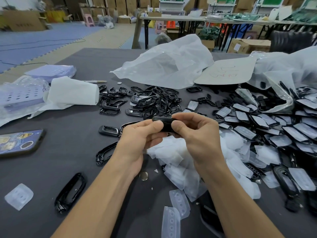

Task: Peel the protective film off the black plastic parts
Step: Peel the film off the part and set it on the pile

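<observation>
Both hands hold one black plastic part [165, 124] above the middle of the dark table [72, 148]. My left hand [139, 140] grips its left end with thumb on top. My right hand [195, 134] pinches its right end, fingers curled over the far edge. Whether film is on this part cannot be made out. A pile of black parts with whitish film [267, 124] lies to the right. Bare black frames [145, 100] are heaped behind the hands. Peeled film pieces [175, 162] lie under and below my wrists.
A phone [18, 142] lies at the left edge. White tissue [72, 92] and blister trays [18, 95] sit at the far left. Crumpled plastic bags [168, 64] and a cardboard sheet [228, 71] lie behind. Loose black frames [70, 191] and a coin cell [143, 175] lie near.
</observation>
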Tool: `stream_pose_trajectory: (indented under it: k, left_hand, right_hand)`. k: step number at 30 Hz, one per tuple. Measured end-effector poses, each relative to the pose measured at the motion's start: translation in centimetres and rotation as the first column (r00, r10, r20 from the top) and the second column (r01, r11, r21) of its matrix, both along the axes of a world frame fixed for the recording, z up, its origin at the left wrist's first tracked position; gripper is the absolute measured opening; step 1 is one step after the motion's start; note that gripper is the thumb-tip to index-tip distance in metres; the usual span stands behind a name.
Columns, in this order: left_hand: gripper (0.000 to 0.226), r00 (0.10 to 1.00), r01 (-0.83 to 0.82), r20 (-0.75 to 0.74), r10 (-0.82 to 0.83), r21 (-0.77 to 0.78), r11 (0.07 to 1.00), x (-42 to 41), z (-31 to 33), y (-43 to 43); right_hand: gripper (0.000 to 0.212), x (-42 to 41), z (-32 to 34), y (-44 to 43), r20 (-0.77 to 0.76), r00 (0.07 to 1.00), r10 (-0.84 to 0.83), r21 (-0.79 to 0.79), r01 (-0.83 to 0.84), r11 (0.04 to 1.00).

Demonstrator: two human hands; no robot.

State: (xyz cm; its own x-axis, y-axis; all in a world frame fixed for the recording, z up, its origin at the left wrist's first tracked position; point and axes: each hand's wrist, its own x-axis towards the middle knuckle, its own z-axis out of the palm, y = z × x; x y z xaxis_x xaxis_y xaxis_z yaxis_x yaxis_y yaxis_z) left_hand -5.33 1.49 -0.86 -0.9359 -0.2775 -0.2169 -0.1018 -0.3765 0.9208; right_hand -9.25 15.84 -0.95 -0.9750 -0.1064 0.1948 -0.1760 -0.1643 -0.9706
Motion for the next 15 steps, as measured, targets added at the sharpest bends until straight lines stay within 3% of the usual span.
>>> stream_pose_trajectory:
  k: [3, 6, 10, 12, 15]
  left_hand:
    - [0.020, 0.997, -0.074, -0.013, 0.077, 0.146, 0.987, -0.1, 0.0, 0.3]
    - [0.018, 0.983, -0.170, -0.028, 0.182, 0.243, 0.955, -0.2, -0.2, 0.8]
    - [0.014, 0.987, -0.123, -0.066, 0.146, 0.271, 0.955, -0.2, -0.1, 0.5]
    - [0.017, 0.988, -0.113, -0.077, 0.132, 0.214, 0.970, -0.2, 0.0, 0.6]
    - [0.032, 0.958, -0.222, -0.206, 0.197, -0.104, 0.970, 0.0, -0.3, 1.2]
  right_hand:
    - [0.019, 0.1, 0.2, 0.1, 0.037, 0.997, 0.069, 0.000, -0.070, 0.998]
    - [0.024, 0.1, 0.1, 0.0, 0.069, 0.990, 0.123, 0.033, -0.125, 0.992]
    - [0.021, 0.1, -0.2, -0.2, 0.022, 0.997, 0.072, 0.124, -0.074, 0.990]
    - [0.016, 0.1, -0.4, -0.3, 0.003, 0.999, 0.040, 0.189, -0.040, 0.981]
    - [0.021, -0.1, -0.6, -0.3, 0.008, 1.000, 0.025, 0.196, -0.026, 0.980]
